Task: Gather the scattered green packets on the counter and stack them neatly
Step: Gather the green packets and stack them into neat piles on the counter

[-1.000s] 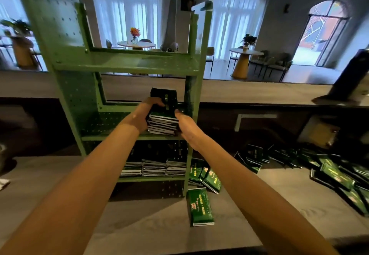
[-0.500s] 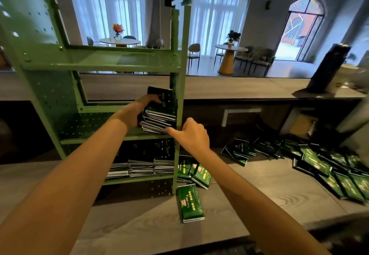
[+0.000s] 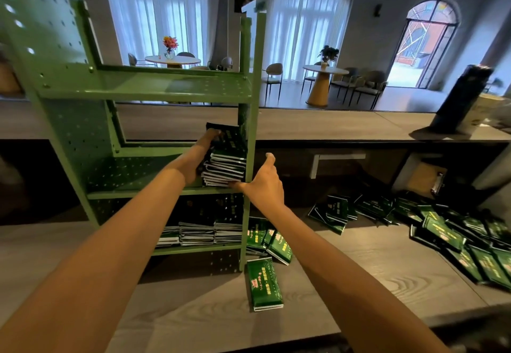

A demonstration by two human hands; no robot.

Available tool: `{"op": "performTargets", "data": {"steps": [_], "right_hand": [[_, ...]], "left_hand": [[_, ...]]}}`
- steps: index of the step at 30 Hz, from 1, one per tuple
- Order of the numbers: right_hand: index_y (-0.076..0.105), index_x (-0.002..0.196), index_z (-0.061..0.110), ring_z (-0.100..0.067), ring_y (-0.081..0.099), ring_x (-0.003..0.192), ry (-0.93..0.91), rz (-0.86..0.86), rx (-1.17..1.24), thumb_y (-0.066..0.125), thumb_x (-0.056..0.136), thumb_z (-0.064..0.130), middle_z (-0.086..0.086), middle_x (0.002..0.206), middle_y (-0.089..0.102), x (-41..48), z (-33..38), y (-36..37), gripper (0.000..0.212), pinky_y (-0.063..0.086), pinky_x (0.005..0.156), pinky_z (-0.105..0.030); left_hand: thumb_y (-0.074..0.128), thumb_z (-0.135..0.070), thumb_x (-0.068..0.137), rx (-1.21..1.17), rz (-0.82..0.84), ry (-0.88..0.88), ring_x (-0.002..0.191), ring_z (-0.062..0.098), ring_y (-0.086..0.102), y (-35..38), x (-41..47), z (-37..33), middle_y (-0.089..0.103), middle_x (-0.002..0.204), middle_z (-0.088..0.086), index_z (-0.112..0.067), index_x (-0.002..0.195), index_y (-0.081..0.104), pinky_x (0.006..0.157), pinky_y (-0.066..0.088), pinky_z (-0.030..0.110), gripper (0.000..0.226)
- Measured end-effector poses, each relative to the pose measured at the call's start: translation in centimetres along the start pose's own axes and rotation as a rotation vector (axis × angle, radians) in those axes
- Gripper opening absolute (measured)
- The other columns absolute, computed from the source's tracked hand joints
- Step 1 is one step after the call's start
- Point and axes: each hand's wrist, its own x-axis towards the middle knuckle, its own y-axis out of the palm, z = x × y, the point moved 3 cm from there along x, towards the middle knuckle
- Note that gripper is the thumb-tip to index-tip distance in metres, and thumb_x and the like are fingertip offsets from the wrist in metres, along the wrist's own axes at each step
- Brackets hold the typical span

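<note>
A stack of green packets (image 3: 225, 166) sits at the right end of the middle shelf of a green metal rack (image 3: 149, 87). My left hand (image 3: 197, 159) holds the stack from its left side, fingers curled over the top packet. Just outside the rack's right post, my right hand (image 3: 262, 181) is spread and holds nothing, its thumb by the stack's lower corner. More stacks (image 3: 196, 232) lie on the bottom shelf. One packet (image 3: 264, 283) lies on the counter in front of the rack, with a few packets (image 3: 269, 240) leaning beside the post.
Several loose packets (image 3: 336, 211) lie at mid counter, and a larger heap (image 3: 459, 239) spreads to the right. On the raised ledge stands a black cylinder (image 3: 461, 98). A clipboard (image 3: 425, 178) leans below it. Bare wood counter (image 3: 345, 275) shows between the piles.
My right hand has let go of the stack and pulled back right, out past the rack's post, with fingers spread. My left hand stays on the stack.
</note>
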Motion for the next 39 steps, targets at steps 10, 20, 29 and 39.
{"op": "performTargets", "data": {"steps": [10, 20, 29, 39], "right_hand": [[0.013, 0.145, 0.015, -0.027, 0.052, 0.116, -0.022, 0.011, 0.035, 0.071, 0.081, 0.034, -0.010, 0.135, 0.044, 1.0, -1.2, 0.7, 0.089, 0.046, 0.087, -0.034], [0.031, 0.137, 0.016, -0.020, 0.045, 0.119, -0.143, 0.074, 0.140, 0.074, 0.077, 0.028, -0.003, 0.130, 0.043, 1.2, -0.5, 1.4, 0.076, 0.042, 0.100, -0.035], [0.030, 0.139, 0.014, -0.018, 0.052, 0.109, -0.168, 0.084, 0.144, 0.072, 0.080, 0.022, -0.007, 0.128, 0.047, 0.5, -1.4, 0.9, 0.072, 0.047, 0.092, -0.033], [0.054, 0.120, 0.008, -0.018, 0.054, 0.112, -0.210, -0.128, 0.090, 0.055, 0.089, 0.002, -0.006, 0.123, 0.051, -2.8, -8.3, -3.2, 0.032, 0.047, 0.095, -0.033]], "left_hand": [[0.038, -0.050, 0.094, -0.188, 0.094, 0.061, 0.069, 0.023, 0.069, 1.1, 0.2, 0.2, 0.072, 0.080, 0.009, -0.014, 0.105, 0.060, 0.052, 0.056, 0.028, 0.043], [0.036, -0.036, 0.099, -0.033, -0.238, 0.088, 0.072, 0.019, 0.057, 0.9, -0.7, 0.0, 0.062, 0.089, 0.009, -0.011, 0.104, 0.059, 0.064, 0.046, 0.029, 0.035], [0.035, -0.036, 0.100, 0.012, -0.316, 0.192, 0.095, 0.023, 0.055, 1.9, -3.7, -0.4, 0.059, 0.095, 0.003, -0.016, 0.100, 0.056, 0.072, 0.042, 0.031, 0.029], [0.041, -0.016, 0.088, 0.733, -0.558, 0.943, 0.084, 0.011, 0.048, 7.9, -8.4, 5.4, 0.053, 0.091, 0.003, -0.005, 0.089, 0.060, 0.074, 0.037, 0.020, 0.023]]}}
